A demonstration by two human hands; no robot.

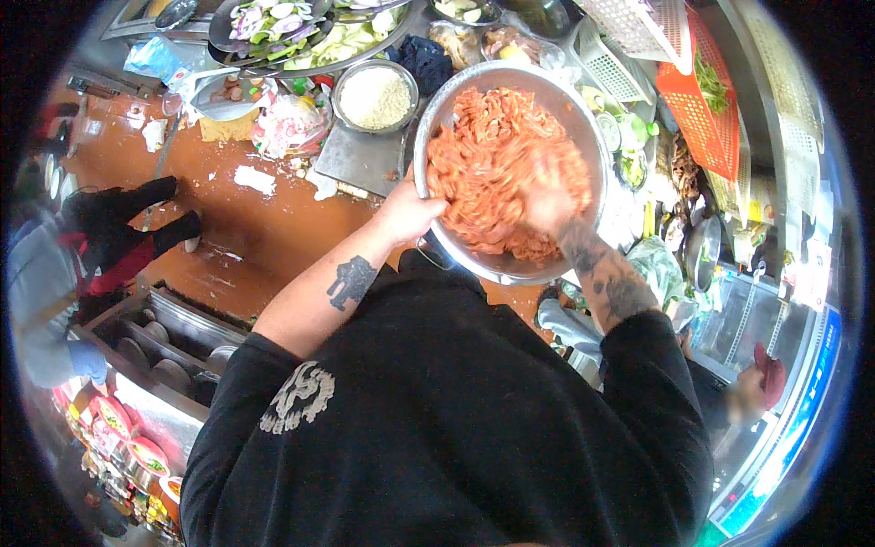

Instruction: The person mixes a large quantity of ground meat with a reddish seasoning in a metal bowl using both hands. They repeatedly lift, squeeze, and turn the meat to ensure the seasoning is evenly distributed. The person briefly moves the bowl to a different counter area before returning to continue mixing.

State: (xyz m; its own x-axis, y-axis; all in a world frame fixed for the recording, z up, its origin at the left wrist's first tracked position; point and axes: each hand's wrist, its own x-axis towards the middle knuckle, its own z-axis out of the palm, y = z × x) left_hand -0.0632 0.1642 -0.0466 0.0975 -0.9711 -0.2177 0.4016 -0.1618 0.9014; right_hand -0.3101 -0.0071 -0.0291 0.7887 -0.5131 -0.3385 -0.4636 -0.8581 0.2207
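A large metal mixing bowl [514, 70] full of reddish sliced raw meat [492, 164] is before me. At its left rim, my left hand [412, 210] grips the edge, with the thumb lying over the rim. My right hand [549, 205] is down in the meat near the bowl's right side, blurred by motion. Its fingers are partly hidden, so whether they are closed on any meat does not show. A smaller metal bowl [340, 109] of chopped white bits stands just left of the big bowl, on a grey metal surface [355, 154].
Trays of cut onion and greens [277, 27] stand at the top left. An orange plastic basket [690, 123] with greens leans at the right. One person [41, 273] is at the far left, another in a red cap [769, 376] at the lower right. Scraps litter the brown floor [273, 219].
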